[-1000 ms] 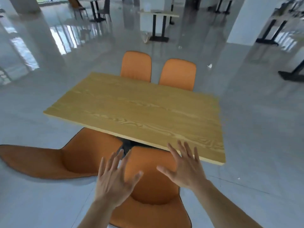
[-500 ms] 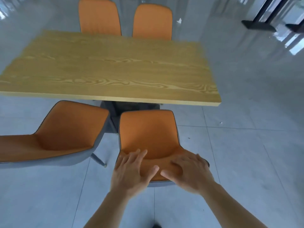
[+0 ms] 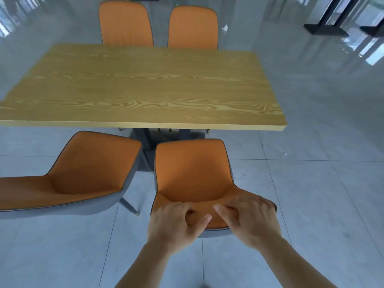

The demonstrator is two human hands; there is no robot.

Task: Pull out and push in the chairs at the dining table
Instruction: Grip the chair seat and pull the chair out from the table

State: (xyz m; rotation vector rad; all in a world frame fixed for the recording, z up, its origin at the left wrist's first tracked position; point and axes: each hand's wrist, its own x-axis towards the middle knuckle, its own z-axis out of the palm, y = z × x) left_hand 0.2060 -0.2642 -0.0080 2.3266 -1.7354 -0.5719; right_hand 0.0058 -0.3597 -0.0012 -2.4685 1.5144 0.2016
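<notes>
Chair (image 3: 193,173) pulled back, both hands gripping backrest

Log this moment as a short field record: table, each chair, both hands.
table: wooden dining table, top bare
held chair: orange chair on the near side, clear of the table edge, seat facing the table
left hand: left hand curled over the top of its backrest
right hand: right hand curled over the same backrest
near-left chair: orange chair pulled out, angled, untouched
far chairs: two orange chairs pushed in, side by side
floor: grey tiled floor
</notes>
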